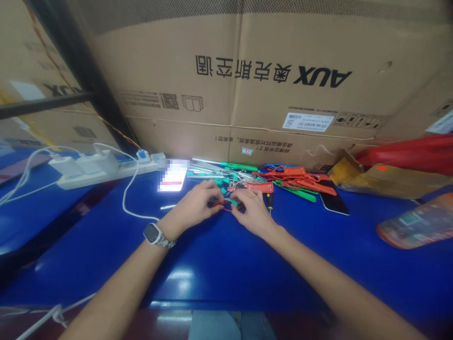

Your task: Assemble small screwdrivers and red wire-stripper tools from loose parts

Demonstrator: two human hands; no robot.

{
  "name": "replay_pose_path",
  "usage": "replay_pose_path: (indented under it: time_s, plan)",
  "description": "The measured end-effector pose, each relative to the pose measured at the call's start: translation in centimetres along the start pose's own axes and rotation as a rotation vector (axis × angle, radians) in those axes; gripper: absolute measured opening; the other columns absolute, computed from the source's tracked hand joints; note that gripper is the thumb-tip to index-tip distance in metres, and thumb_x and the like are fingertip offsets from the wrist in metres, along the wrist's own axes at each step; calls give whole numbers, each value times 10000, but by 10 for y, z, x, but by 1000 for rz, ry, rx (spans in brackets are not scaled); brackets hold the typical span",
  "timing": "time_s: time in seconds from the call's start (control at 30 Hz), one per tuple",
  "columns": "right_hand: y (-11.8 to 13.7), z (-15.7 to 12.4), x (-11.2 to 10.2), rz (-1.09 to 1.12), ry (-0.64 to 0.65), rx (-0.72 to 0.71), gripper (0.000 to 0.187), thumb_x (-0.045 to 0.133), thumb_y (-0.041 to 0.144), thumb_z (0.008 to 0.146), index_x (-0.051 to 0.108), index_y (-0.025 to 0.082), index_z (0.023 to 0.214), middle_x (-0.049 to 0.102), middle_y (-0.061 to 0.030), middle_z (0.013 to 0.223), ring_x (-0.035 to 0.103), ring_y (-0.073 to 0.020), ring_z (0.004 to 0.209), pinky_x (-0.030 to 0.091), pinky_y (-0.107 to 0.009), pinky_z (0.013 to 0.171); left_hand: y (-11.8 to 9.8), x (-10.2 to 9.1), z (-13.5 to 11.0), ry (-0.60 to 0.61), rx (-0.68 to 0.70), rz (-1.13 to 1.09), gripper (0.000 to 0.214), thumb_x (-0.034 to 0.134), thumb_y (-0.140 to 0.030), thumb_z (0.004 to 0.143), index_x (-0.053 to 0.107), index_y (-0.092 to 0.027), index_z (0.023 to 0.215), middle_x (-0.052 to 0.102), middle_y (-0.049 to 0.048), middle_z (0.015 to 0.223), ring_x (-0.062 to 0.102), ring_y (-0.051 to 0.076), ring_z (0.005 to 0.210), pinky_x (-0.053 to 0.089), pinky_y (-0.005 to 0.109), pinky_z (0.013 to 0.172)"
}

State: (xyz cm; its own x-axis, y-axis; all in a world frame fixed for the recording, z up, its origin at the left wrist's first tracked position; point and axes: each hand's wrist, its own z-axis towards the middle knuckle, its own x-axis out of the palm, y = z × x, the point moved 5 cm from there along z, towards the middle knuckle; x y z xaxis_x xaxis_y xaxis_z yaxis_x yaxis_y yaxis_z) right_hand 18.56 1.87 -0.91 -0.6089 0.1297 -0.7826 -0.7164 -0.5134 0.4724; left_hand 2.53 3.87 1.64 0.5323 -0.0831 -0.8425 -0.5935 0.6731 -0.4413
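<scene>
My left hand (201, 202) and my right hand (252, 210) are close together over the blue table, fingers bent inward. A thin red wire (227, 209) runs between their fingertips. My left fingers are pinched around the wiring, the ends hidden behind them. My right thumb and fingers close on a small green part (233, 202) with wires, whose exact kind I cannot make out. Just behind them lies an orange plastic casing (260, 187). A screwdriver (270, 200) with a black and yellow handle stands beside my right hand.
Behind my hands lie metal rods (208, 167), green handles (244, 167) and orange casings (295, 172). A lit phone (174, 175) is left, a dark phone (334, 203) right. A power strip (102, 174) with white cables, a plastic jar (417, 222) and large cardboard boxes (247, 108) surround the area.
</scene>
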Motion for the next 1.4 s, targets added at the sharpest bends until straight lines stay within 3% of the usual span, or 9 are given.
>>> replay_pose_path:
  time_s: [0.23,0.67,1.0,1.17,1.4]
  plan:
    - [-3,2,3,27,-2,-3,96,583,163,837,628,208,909,689,-42,982,621,-209,935,371,-361,903,4,14,-1,83,-44,-39,123,626,-212,888,736,-218,941,629,34,969,628,169,819,486,289,754]
    - [0,7,0,-39,17,-57,54,589,173,867,639,193,862,635,-37,912,584,-179,834,419,-316,816,5,18,2,122,-36,-6,167,601,-225,902,766,-203,905,638,50,881,612,167,733,481,294,703]
    - [23,19,-9,-389,205,-112,149,561,143,877,672,181,785,640,-105,965,547,-273,994,362,-379,811,3,19,1,98,-51,3,154,602,-199,900,756,-191,894,646,54,895,611,160,728,483,287,698]
    - [27,29,-13,-381,336,-58,156,573,99,839,691,177,771,677,-98,826,606,-237,767,358,-331,662,4,23,0,97,-28,2,178,582,-224,917,756,-197,891,645,57,881,613,165,727,486,290,693]
    - [18,59,-13,-352,535,-5,185,639,37,669,696,212,646,620,-17,589,538,-165,538,296,-282,515,-2,22,0,97,-17,39,209,560,-262,935,761,-207,914,659,72,905,628,179,757,497,305,719]
